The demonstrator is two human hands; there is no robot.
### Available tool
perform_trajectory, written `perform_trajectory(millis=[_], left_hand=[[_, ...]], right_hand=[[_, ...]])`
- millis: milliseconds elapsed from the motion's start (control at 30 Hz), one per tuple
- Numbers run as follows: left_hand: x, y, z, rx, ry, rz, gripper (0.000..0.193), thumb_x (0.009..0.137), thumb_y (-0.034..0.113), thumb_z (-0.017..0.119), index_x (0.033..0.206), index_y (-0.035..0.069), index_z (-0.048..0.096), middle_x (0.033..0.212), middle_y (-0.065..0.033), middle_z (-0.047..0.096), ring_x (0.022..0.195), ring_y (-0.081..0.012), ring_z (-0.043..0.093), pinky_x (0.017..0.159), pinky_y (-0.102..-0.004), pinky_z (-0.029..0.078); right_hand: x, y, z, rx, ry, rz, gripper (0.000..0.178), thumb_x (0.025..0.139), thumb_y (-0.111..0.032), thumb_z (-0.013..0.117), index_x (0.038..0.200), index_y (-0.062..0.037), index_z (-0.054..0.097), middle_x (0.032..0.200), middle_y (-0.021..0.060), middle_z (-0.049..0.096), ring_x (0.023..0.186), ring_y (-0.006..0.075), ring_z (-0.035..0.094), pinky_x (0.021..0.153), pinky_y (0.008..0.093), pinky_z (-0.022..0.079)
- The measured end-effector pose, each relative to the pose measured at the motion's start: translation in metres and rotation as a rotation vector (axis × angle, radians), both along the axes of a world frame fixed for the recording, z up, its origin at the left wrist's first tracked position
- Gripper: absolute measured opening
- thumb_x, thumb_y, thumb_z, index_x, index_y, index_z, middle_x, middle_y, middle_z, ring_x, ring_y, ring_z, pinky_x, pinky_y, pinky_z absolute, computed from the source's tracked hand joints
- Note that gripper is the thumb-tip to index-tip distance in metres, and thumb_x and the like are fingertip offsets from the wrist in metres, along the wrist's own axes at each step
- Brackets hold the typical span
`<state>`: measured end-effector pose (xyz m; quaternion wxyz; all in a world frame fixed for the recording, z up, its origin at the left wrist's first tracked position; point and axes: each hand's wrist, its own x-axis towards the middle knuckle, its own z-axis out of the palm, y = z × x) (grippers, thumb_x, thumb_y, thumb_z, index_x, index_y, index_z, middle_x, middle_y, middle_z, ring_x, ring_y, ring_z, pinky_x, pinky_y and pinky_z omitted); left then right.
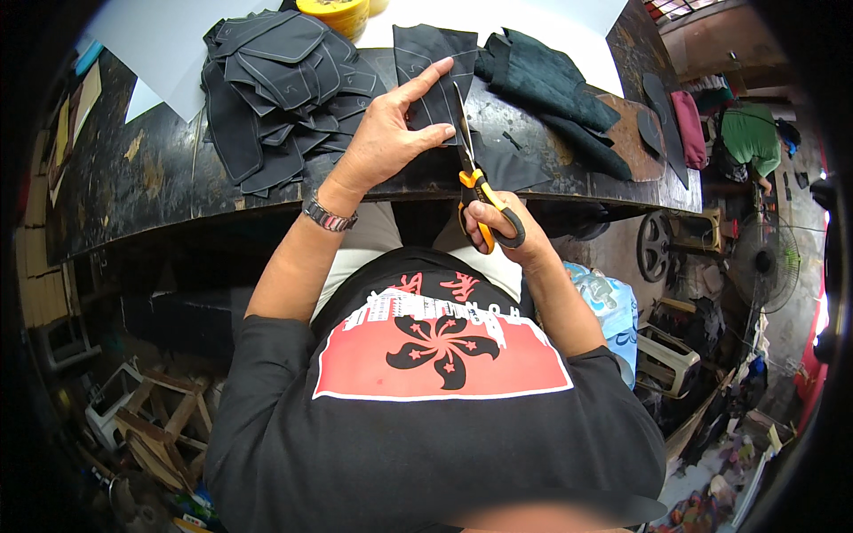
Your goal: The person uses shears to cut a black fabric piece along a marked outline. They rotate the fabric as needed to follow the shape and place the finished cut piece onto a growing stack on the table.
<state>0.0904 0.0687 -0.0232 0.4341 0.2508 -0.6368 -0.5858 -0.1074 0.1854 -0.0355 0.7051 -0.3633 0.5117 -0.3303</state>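
My left hand point(386, 133) grips a black sheet piece point(435, 53) marked with pale outlines, its thumb and a forefinger lying on top. The other fingers of that hand are mostly hidden. My right hand point(520, 229) is closed around the yellow and black handles of a pair of scissors point(475, 178). The blades point away from me, slightly parted, along the right side of the piece. Just left of my left hand lies a heap of cut black pieces point(284, 80) with pale lines drawn on them.
A dark worn table point(115, 191) spans the front. Dark rolled material point(555, 84) lies at its right, near a brown board point(640, 138). A yellow roll point(338, 13) stands at the back. A person in green point(751, 138) and a fan point(762, 259) are off to the right.
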Motion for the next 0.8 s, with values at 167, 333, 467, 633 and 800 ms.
perform_trajectory(millis=[167, 333, 467, 633, 800], left_hand=[[0.003, 0.0, -0.002, 0.056, -0.007, -0.03, 0.071, 0.081, -0.004, 0.069, 0.144, 0.002, 0.037, 0.14, -0.0067, 0.048, 0.109, -0.008, 0.054, 0.086, -0.0231, 0.053], [0.0, -0.008, -0.01, -0.222, -0.055, 0.074, 0.071, 0.078, -0.003, 0.07, 0.142, 0.007, 0.042, 0.129, -0.0091, 0.056, 0.095, -0.0065, 0.057, 0.081, -0.0214, 0.053], [0.001, -0.007, -0.013, 0.013, 0.006, 0.079, 0.071, 0.08, -0.003, 0.07, 0.143, 0.001, 0.038, 0.137, -0.0079, 0.048, 0.107, -0.0088, 0.055, 0.089, -0.0217, 0.05], [-0.002, -0.001, -0.008, -0.045, 0.058, 0.124, 0.072, 0.08, -0.003, 0.071, 0.144, 0.004, 0.038, 0.136, -0.0076, 0.049, 0.106, -0.0085, 0.055, 0.089, -0.0212, 0.049], [-0.003, 0.004, -0.006, -0.04, 0.021, 0.103, 0.072, 0.08, -0.003, 0.071, 0.144, 0.005, 0.039, 0.137, -0.0074, 0.048, 0.106, -0.0078, 0.055, 0.089, -0.0209, 0.049]], right_hand=[[0.004, 0.005, 0.0, 0.005, -0.006, -0.036, 0.032, 0.084, -0.029, 0.073, 0.07, -0.0047, 0.057, 0.057, 0.0014, 0.053, 0.044, 0.0081, 0.05, 0.038, 0.0207, 0.037], [0.003, 0.009, 0.002, -0.021, 0.102, 0.003, 0.032, 0.084, -0.029, 0.07, 0.07, -0.0032, 0.056, 0.056, 0.0023, 0.052, 0.039, 0.008, 0.047, 0.036, 0.0206, 0.036], [0.003, 0.009, 0.003, -0.013, 0.061, -0.012, 0.032, 0.083, -0.029, 0.07, 0.071, -0.0032, 0.056, 0.056, 0.0026, 0.052, 0.04, 0.0084, 0.048, 0.036, 0.0203, 0.036], [0.001, 0.001, 0.008, -0.023, 0.096, -0.001, 0.034, 0.084, -0.032, 0.071, 0.073, -0.0034, 0.058, 0.058, 0.0024, 0.053, 0.043, 0.0086, 0.05, 0.039, 0.0205, 0.04], [0.001, -0.005, 0.008, -0.011, 0.014, -0.002, 0.034, 0.083, -0.035, 0.073, 0.08, -0.0036, 0.059, 0.063, 0.0018, 0.056, 0.048, 0.008, 0.053, 0.043, 0.0191, 0.042]])
